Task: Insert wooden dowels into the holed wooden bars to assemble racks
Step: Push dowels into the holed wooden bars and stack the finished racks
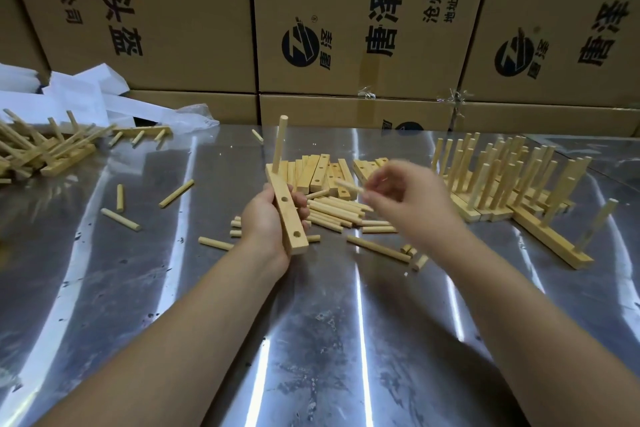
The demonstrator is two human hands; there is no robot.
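- We're looking down on a steel table (pixel 346 340), glare streaking across it, with printed cardboard boxes (pixel 194 10) standing stacked along its far edge.
- At the middle of the table, the left hand (pixel 265 222) is gripping the bar (pixel 289 215), fingers curling round it from behind. It's tilting the holed face up, I'd say to present the holes to the other hand.
- One standing dowel (pixel 280 144) is sitting upright in the bar's far hole. Two holes are showing empty nearer us, so by my count that's one of three filled.
- The right hand (pixel 408 198) is hovering just right of the bar, motion-blurred, its fingertips pinching a second dowel (pixel 348 185) with the free end pointing toward the bar. It's probably heading for the middle hole.
- Just behind the hands, the loose dowels (pixel 332 211) are lying in a pile, and the spare bars (pixel 320 172) are lying beyond them. Both are too overlapped to count and within easy reach, which looks deliberate.
- Four stray dowels (pixel 121 219) are lying singly toward the left edge.
- Toward the right edge, the finished racks (pixel 502 180) are standing packed together, dowels up, too crowded to count, seemingly parked clear of the working spot.
- At the far-left corner, a heap (pixel 38 146) of tumbled racks is lying beside white paper (pixel 79 94).
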